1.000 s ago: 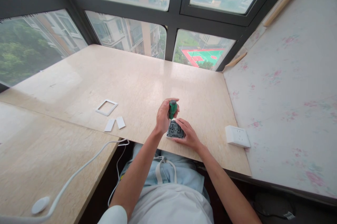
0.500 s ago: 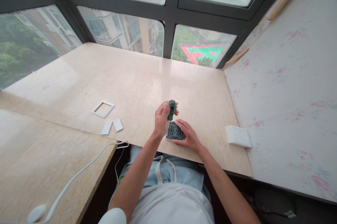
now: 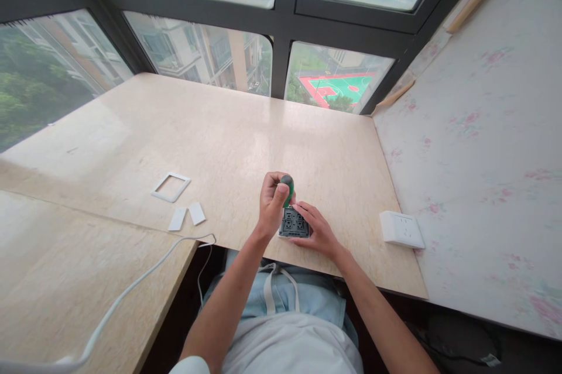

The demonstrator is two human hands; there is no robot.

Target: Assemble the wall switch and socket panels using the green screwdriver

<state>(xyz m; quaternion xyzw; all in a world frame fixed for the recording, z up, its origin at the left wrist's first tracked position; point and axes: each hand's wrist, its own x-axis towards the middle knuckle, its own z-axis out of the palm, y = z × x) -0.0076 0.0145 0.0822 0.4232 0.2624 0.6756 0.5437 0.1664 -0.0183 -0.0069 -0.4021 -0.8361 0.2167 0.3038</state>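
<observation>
My left hand (image 3: pixel 273 198) is closed around the green handle of a screwdriver (image 3: pixel 288 187), held nearly upright over the far left part of a wall switch (image 3: pixel 294 223). The switch lies on the tabletop with its dark grey inner face up and a white edge around it. My right hand (image 3: pixel 317 229) grips it from the right, fingers at the far side and thumb at the near side. The screwdriver's tip is hidden. To the left lie a white square frame (image 3: pixel 186 179) and two white rocker covers, one (image 3: pixel 177 219) beside the other (image 3: pixel 197 213).
A white socket box (image 3: pixel 401 229) sits against the flowered wall at the right. A white cable (image 3: pixel 132 289) runs over the left part of the table (image 3: pixel 219 128) to its front edge. Dark-framed windows (image 3: pixel 281 23) border the back.
The screwdriver has moved from the switch's left side toward its far edge, and my left hand has turned on the handle. My right hand still holds the switch.
</observation>
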